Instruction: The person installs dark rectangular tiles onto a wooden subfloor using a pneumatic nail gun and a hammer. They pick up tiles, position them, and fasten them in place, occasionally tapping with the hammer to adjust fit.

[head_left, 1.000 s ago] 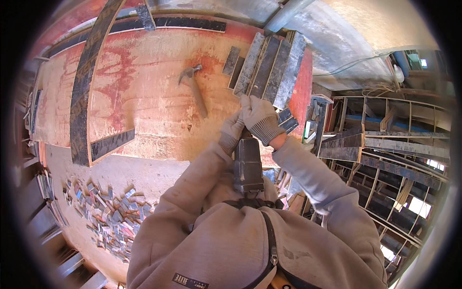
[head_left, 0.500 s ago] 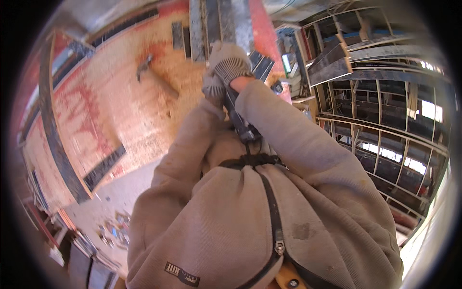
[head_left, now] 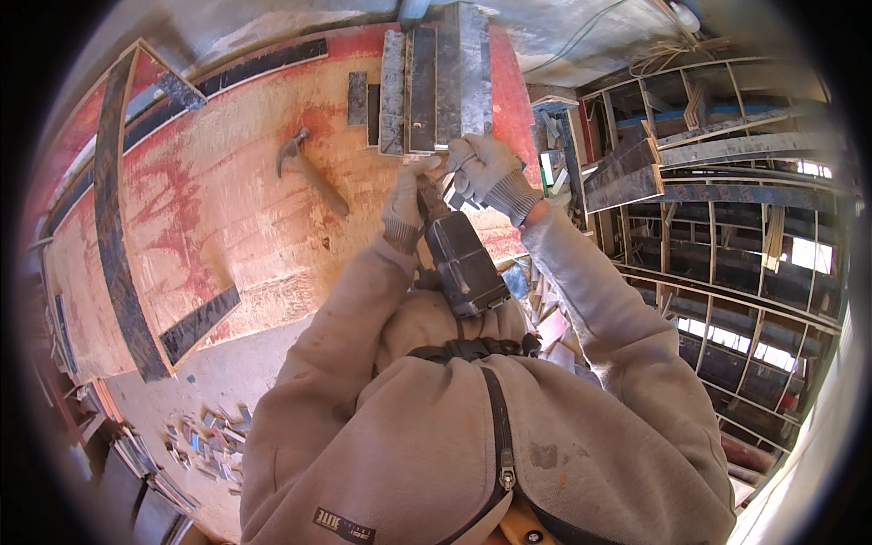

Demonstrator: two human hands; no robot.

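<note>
A dark, boxy tool (head_left: 465,263) is tilted between my forearms, its blocky end toward my waist; I cannot make out its exact kind. My gloved left hand (head_left: 406,202) is closed around its far, narrower part. Just right of that, my gloved right hand (head_left: 490,173) has its fingers curled together by the tool's far end. Whatever they hold is hidden. Beyond both hands, several dark-faced boards (head_left: 422,86) lie side by side, their near ends close to my fingers. A hammer (head_left: 312,171) with a wooden handle lies on the red-stained wooden table (head_left: 218,200) to the left.
A long dark-edged wooden frame (head_left: 113,218) lies across the table's left side. Scrap pieces (head_left: 213,440) litter the floor at lower left. On the right stands a large rack of wooden framing (head_left: 713,218) with boards on it. Coiled cable (head_left: 668,59) hangs at upper right.
My hands have come apart, the right one moving right and toward me. The dark tool has tilted out from between my arms, showing its blocky end. My view has shifted slightly.
</note>
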